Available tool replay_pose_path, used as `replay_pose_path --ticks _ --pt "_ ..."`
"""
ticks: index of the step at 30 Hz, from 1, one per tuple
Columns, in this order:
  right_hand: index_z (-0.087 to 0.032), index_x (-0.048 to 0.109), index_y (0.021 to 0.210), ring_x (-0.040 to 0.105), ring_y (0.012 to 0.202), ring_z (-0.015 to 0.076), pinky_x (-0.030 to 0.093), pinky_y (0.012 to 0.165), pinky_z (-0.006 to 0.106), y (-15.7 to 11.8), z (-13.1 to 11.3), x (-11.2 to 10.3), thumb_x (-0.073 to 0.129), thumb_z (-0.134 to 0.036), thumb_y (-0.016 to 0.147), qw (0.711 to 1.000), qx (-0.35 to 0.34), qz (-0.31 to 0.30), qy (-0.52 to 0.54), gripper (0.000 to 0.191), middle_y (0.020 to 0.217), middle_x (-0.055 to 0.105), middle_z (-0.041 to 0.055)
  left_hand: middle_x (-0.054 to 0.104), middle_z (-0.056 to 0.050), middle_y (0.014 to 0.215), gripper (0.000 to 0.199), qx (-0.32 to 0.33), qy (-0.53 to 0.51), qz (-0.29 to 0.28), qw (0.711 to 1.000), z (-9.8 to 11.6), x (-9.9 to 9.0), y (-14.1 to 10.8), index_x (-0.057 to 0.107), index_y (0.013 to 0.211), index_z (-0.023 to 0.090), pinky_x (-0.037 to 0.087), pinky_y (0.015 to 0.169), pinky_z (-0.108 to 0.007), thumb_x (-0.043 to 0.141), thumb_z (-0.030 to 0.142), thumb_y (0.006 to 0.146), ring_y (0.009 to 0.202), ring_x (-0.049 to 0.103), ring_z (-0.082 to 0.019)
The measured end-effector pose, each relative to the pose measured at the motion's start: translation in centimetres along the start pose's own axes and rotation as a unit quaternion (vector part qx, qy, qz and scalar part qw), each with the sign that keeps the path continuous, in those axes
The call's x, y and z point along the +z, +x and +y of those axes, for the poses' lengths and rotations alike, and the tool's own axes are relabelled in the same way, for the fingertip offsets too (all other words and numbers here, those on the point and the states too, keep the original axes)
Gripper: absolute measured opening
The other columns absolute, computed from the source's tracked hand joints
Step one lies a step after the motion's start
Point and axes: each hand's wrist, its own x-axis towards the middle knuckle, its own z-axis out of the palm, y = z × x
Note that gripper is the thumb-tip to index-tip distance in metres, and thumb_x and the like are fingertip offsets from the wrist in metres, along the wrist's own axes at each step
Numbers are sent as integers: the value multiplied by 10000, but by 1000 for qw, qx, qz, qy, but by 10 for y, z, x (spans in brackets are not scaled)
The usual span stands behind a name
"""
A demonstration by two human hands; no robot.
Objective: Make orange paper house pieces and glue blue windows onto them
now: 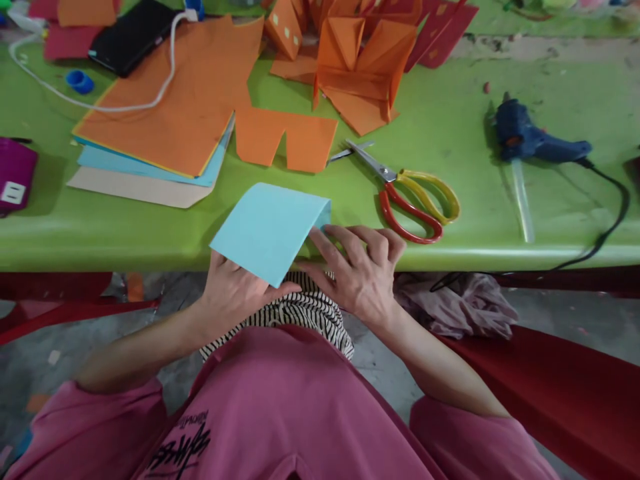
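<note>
A folded sheet of light blue paper is tilted above the table's front edge, its fold at the right side. My left hand holds it from below; the fingers are hidden beneath the sheet and the thumb stretches out under its near corner. At the paper's right edge, my right hand has its fingers spread, the index fingertip touching or just beside the fold. Scissors with one red and one yellow handle lie partly open beyond my right hand. An orange paper piece with a notch lies behind the blue paper.
Stacked coloured sheets lie at the left, under a white cable and near a black phone-like object. Folded orange paper shapes stand at the back. A blue glue gun with its cord rests at the right.
</note>
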Motion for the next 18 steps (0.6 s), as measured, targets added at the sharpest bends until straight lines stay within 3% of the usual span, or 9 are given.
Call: replay_pose_path --ticks 5,10,12,15,18 --pt "-310 647 1344 507 1134 267 291 1034 450 9 -13 1 604 -537 967 999 -49 9 19 442 1191 740 33 754 -123 1121 551 44 44 10 998 2 -4 9 690 1260 197 417 986 -470 526 630 960 1016 630 -303" --pt "-292 636 1381 540 1090 251 289 1038 442 3 2 1 603 -527 975 999 -40 17 26 471 1199 758 13 712 -109 1305 558 64 33 14 997 -7 -6 10 618 1385 217 398 992 -444 492 594 992 1060 647 -278" --pt "-320 610 1416 544 1096 258 293 1025 450 -3 11 0 602 -510 978 999 -29 10 32 478 1217 756 9 748 -101 1202 560 61 33 18 997 -11 -6 7 632 1362 220 403 972 -443 508 610 979 959 663 -265" --pt "-338 600 1426 554 1103 269 295 1013 465 -10 22 1 597 -514 975 999 -17 7 31 484 1212 756 12 755 -54 894 484 59 16 40 997 -16 -4 3 701 1237 249 409 984 -450 546 613 959 837 662 -253" --pt "-318 655 1347 573 1073 258 301 1008 448 -13 28 0 613 -493 971 999 -11 37 0 417 1155 772 8 766 -80 1027 506 63 -16 39 997 -16 -3 4 675 1280 215 403 1021 -441 565 591 959 975 684 -266"
